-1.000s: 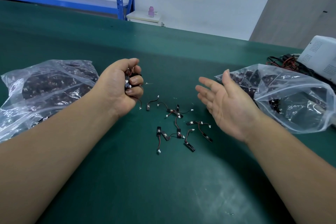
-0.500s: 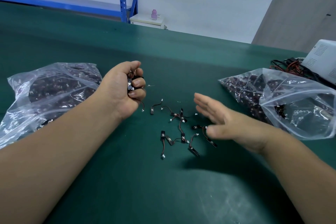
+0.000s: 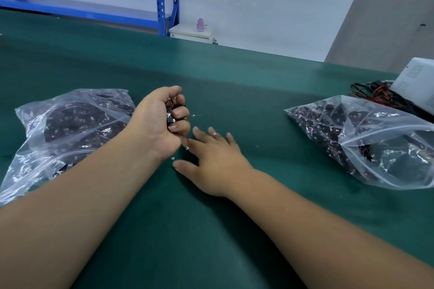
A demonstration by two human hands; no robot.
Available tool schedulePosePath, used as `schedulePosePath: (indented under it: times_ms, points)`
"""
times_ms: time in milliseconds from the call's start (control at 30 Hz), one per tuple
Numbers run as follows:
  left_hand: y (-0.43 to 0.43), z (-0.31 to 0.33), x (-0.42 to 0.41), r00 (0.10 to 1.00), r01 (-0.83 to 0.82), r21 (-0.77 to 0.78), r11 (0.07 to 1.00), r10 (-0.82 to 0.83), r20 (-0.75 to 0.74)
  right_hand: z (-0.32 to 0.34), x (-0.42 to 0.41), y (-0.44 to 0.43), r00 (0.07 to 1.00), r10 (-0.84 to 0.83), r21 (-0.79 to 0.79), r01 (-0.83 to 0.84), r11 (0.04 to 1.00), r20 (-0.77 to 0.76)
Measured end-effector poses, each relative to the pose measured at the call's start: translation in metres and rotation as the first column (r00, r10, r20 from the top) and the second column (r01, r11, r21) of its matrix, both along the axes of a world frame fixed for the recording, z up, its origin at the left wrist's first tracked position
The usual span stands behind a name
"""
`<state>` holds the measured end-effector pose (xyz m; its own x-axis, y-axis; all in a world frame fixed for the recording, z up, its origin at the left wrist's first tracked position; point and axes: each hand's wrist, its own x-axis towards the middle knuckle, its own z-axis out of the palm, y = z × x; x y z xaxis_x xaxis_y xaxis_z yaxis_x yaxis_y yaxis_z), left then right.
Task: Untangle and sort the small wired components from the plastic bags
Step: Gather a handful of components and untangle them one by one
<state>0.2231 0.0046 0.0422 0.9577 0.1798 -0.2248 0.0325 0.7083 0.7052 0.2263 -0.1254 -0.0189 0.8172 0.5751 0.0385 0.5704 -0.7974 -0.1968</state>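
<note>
Matting (image 3: 145, 237) of smooth, dark green material is spread over the whole worktable. Two clear, crinkled plastic zip bags are laid on it, well apart: the left bag (image 3: 70, 129) and the right bag (image 3: 366, 145) are each packed with a dark mass of small black parts flecked with white. A white box with perforated panels (image 3: 416, 82) and a tangle of red and black cables (image 3: 373, 94) are seen behind the right bag. Between the bags, the left hand (image 3: 157, 124) is curled tightly round a bundle of small black wired components (image 3: 169, 116), with a thin red wire (image 3: 187, 141) hanging below the fist. The right hand (image 3: 218, 159) is laid palm-down just beside it, fingers straight and spread, with nothing gripped. A tiny white connector (image 3: 173, 158) is seen by its thumb.
</note>
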Motion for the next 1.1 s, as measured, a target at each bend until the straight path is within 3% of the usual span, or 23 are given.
schedulePosePath:
  times_ms: [167, 333, 433, 700, 1100]
  points:
    - [-0.002, -0.001, -0.002, 1.000, -0.002, 0.018, 1.000, 0.002, 0.002, 0.003, 0.003, -0.007, 0.995, -0.052, 0.173, 0.036, 0.984, 0.090]
    - [-0.013, -0.004, -0.008, 1.000, 0.004, 0.094, 0.996, -0.004, 0.004, 0.005, 0.000, -0.041, 0.986, -0.117, 0.137, 0.101, 0.985, 0.116]
    - [-0.026, -0.005, -0.014, 0.998, -0.013, 0.245, 0.969, -0.003, 0.066, 0.008, -0.002, -0.065, 0.984, -0.142, 0.132, 0.128, 0.983, 0.109]
    - [-0.056, -0.015, -0.029, 0.968, 0.086, 0.528, 0.845, -0.196, 0.155, 0.007, -0.012, -0.098, 0.953, -0.175, -0.021, 0.186, 0.982, 0.248]
    - [-0.058, -0.037, -0.027, 0.981, 0.080, 0.651, 0.755, -0.176, 0.084, 0.007, -0.038, -0.128, 0.954, -0.143, 0.072, 0.128, 0.989, 0.265]
